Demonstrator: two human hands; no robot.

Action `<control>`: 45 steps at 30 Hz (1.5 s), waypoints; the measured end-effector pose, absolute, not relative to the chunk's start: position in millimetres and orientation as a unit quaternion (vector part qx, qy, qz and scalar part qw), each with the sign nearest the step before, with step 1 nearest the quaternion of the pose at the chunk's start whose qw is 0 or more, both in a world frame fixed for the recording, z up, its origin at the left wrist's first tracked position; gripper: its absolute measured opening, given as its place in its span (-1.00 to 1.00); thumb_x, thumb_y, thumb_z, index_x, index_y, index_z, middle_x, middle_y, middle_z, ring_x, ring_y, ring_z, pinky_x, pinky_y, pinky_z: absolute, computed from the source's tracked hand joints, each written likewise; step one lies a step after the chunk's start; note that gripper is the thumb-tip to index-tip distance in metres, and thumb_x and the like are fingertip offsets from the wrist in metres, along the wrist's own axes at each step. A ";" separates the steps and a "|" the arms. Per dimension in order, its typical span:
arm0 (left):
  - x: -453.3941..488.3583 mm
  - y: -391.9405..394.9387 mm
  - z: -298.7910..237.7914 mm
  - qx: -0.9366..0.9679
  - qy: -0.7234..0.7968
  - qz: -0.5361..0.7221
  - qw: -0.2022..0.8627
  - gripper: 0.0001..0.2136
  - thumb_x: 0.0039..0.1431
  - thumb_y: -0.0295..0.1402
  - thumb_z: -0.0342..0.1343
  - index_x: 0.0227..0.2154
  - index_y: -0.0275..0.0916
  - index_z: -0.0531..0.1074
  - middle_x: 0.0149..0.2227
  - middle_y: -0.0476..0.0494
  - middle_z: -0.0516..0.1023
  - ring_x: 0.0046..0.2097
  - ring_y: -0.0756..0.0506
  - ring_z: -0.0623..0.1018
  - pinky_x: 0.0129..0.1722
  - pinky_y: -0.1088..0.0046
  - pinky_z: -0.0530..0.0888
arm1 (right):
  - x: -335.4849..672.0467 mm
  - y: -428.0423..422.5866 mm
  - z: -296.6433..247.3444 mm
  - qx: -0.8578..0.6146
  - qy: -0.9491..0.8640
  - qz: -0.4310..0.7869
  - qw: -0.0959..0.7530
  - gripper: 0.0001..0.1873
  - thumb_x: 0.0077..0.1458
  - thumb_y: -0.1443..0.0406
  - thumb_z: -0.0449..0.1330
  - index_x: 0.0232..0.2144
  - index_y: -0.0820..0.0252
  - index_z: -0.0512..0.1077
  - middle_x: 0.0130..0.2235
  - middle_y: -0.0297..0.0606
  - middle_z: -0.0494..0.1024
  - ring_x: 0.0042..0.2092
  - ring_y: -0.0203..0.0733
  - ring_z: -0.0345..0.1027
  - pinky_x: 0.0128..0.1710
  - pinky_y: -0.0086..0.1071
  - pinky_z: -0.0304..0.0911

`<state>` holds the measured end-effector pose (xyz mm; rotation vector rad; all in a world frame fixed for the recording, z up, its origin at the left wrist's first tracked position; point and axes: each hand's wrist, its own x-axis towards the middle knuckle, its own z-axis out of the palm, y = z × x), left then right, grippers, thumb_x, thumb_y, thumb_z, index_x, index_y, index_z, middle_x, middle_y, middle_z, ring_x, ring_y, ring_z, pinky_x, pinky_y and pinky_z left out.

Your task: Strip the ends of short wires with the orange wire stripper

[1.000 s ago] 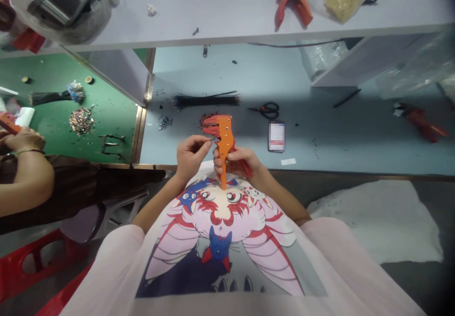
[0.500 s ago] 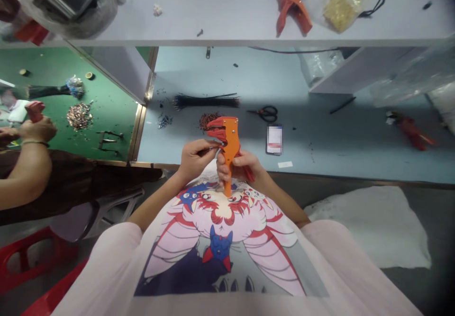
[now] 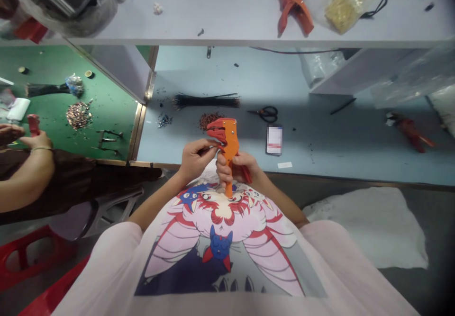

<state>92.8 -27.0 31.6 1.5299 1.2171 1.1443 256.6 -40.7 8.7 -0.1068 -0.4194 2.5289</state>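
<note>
In my right hand (image 3: 227, 169) is an orange and red wire stripper (image 3: 231, 138), held upright in front of my chest. Its red jaws point left, and my fingers wrap around the handles. My left hand (image 3: 195, 159) is closed in a pinch beside the tool, just below the jaws. A thin dark wire (image 3: 206, 150) barely shows between its fingers; most of it is hidden. Behind the tool, a pile of copper-coloured scraps (image 3: 209, 121) lies on the blue table (image 3: 213, 76). A bundle of black wires (image 3: 208, 101) lies farther back.
Right of the tool are black scissors (image 3: 268, 113) and a phone (image 3: 274, 139). Red-handled pliers (image 3: 412, 131) lie far right. Another wire stripper (image 3: 294, 5) rests on the raised shelf (image 3: 231, 13). At the green table (image 3: 117, 84), a co-worker's hand (image 3: 39, 141) holds a red tool.
The stripper's red handle has moved slightly in toward the orange one, and its top has shifted a little left. My left hand stays almost still. The co-worker's red tool has turned more upright.
</note>
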 end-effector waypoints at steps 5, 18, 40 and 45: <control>93.9 -25.8 30.5 0.609 0.483 0.451 0.438 -0.94 -0.03 -0.43 0.22 -0.46 -0.19 0.58 -0.56 0.00 0.49 -0.56 0.08 0.32 -0.53 0.56 0.24 | 257.0 -41.3 6.4 -0.056 -0.166 0.942 0.285 -0.69 -0.04 0.19 0.25 -0.35 0.22 0.23 -0.50 -0.39 0.34 -0.50 -0.34 0.27 -0.39 -0.28 0.42; 91.2 -24.5 28.6 0.611 0.488 0.454 0.428 -0.93 -0.05 -0.44 0.22 -0.47 -0.18 0.59 -0.48 -0.04 0.57 -0.47 0.03 0.45 -0.45 0.54 0.34 | 249.1 -45.0 8.7 -0.101 -0.164 0.936 0.296 -0.64 -0.03 0.11 0.25 -0.42 0.17 0.17 -0.57 -0.49 0.23 -0.60 -0.41 0.11 -0.53 -0.37 0.38; 83.5 -1.8 -19.3 0.544 0.560 0.434 0.450 -0.86 0.00 -0.33 0.19 -0.37 -0.26 0.51 -0.59 0.04 0.37 -0.54 0.08 0.29 -0.50 0.57 0.24 | 247.2 -11.6 -10.4 -0.165 -0.054 0.913 0.370 -0.74 0.14 0.12 0.03 -0.38 0.22 0.26 -0.52 -0.39 0.28 -0.52 -0.36 0.20 -0.47 -0.40 0.32; 56.1 26.5 -95.8 0.545 0.695 0.215 0.416 -0.78 0.04 -0.42 0.11 -0.20 -0.26 0.44 -0.60 0.07 0.42 -0.50 0.04 0.40 -0.41 0.56 0.30 | 252.8 19.9 -51.7 -0.308 -0.010 0.878 0.365 -0.84 0.09 0.28 0.02 -0.47 0.24 0.28 -0.54 -0.30 0.37 -0.49 -0.30 0.25 -0.42 -0.34 0.32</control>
